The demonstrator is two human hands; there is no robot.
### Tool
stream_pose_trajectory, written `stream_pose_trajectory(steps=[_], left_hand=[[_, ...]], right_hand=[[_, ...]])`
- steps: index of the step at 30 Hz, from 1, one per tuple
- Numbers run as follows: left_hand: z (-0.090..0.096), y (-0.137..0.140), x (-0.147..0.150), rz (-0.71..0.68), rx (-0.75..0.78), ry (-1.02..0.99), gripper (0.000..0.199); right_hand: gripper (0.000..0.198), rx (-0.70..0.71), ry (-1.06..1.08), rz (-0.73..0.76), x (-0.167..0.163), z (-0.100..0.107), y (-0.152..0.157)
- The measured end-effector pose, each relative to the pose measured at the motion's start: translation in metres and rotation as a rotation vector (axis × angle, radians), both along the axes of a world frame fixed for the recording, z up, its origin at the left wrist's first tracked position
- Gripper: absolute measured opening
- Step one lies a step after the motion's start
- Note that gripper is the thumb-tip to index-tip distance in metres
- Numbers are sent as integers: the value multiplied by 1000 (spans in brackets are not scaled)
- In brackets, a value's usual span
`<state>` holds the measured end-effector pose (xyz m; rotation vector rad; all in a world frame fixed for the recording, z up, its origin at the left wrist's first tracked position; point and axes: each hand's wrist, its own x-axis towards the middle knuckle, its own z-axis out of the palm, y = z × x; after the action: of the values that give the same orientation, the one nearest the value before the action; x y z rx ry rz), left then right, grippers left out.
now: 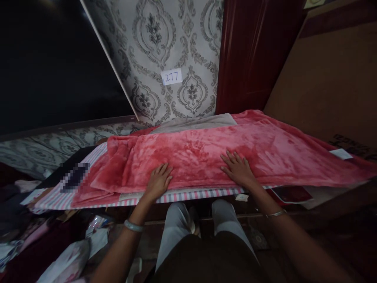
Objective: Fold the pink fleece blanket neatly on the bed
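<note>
A plush pink-red blanket (188,157) lies folded in a long strip across the surface before me. My left hand (159,179) rests flat on it near the front edge, fingers spread. Farther right, my right hand (238,169) also presses flat on the plush, its fingers apart. Neither hand grips anything. Beneath the blanket shows a striped cloth (188,195) in pink, white and grey. A grey piece of fabric (197,122) peeks out behind the blanket. At the left end the blanket is bunched in several folds.
A large dark screen (59,59) stands at the left back. Behind is patterned wallpaper with a paper label (171,76) reading 277. A big cardboard box (332,86) stands at the right. Clothes and bags (67,259) are heaped at lower left.
</note>
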<state>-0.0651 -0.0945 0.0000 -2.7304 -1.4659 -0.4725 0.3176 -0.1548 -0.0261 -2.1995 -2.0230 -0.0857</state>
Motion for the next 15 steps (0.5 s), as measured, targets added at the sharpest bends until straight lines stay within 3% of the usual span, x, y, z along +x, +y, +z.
stream_pose_trajectory(steps=[4, 8, 11, 15], left_hand=[[-12, -8, 1, 24, -8, -21, 46], [-10, -4, -5, 23, -61, -105, 46], [6, -6, -1, 34, -169, -292, 43], [52, -34, 9, -5, -328, -681, 46]], right_hand=[[64, 17, 8, 4, 2, -3, 1], [63, 12, 9, 3, 1, -5, 2], [62, 23, 10, 4, 0, -6, 3], [62, 43, 29, 13, -1, -8, 6]])
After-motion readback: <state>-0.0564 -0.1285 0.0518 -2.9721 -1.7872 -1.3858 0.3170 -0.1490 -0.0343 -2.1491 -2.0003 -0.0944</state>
